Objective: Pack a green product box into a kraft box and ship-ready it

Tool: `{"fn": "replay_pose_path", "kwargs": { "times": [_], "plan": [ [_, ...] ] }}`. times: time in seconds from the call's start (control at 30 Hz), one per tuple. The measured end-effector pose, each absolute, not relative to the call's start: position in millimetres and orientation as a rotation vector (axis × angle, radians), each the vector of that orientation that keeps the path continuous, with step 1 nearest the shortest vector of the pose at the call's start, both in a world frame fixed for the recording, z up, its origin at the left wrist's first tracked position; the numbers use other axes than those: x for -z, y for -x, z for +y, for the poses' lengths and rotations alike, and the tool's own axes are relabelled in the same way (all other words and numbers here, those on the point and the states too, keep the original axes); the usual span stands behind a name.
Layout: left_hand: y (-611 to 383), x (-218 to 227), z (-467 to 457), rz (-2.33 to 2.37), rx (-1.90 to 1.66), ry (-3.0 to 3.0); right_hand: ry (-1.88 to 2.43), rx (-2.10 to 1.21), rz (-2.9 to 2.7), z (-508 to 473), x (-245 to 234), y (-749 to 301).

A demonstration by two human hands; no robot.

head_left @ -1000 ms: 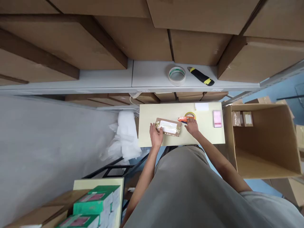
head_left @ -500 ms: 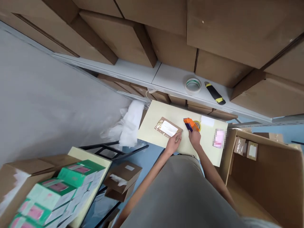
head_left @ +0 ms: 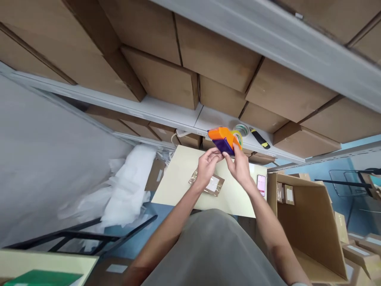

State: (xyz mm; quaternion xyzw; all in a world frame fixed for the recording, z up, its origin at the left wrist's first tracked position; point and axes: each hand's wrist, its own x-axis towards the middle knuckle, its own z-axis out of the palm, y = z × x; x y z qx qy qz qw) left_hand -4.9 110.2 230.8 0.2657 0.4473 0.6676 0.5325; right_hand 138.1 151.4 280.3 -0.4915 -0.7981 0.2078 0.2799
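A white tape roll (head_left: pixel 241 130) and a black-and-yellow utility knife (head_left: pixel 260 138) lay on the grey metal shelf (head_left: pixel 178 114). At four o'clock stood an open brown cardboard box (head_left: pixel 309 222); at nine o'clock, crumpled white foam sheeting (head_left: pixel 125 190).

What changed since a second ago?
The right hand lifted the orange tape dispenser off the table. The left hand left the brown parcel and now touches the dispenser too. The parcel stayed flat on the table.
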Motion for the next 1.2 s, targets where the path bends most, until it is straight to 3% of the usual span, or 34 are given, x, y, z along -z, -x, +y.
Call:
{"fn": "replay_pose_path", "kwargs": {
  "times": [0.2,0.4,0.6,0.77,0.87,1.0,1.2],
  "plan": [
    [63,-260,125,1.033,-1.531,-0.765,1.479,-0.381,-2.531,251,-330,-58],
    [108,-228,85,1.138,-1.377,-0.744,1.737,-0.280,-2.736,277,-317,-29],
    [137,-187,80,1.240,-1.280,-0.667,1.659,-0.199,-2.646,269,-296,-30],
    [155,-123,66,1.346,-1.112,-0.622,1.472,-0.181,-2.223,201,-233,-90],
    [156,-76,47,1.459,-0.962,-0.536,1.742,-0.379,-1.965,122,-172,-134],
    [140,-35,28,1.540,-0.737,-0.524,2.449,-0.915,-1.721,32,-111,-157],
    [123,-18,27,1.534,-0.659,-0.749,2.494,-1.200,-1.711,6,-82,-147]
  ]
}}
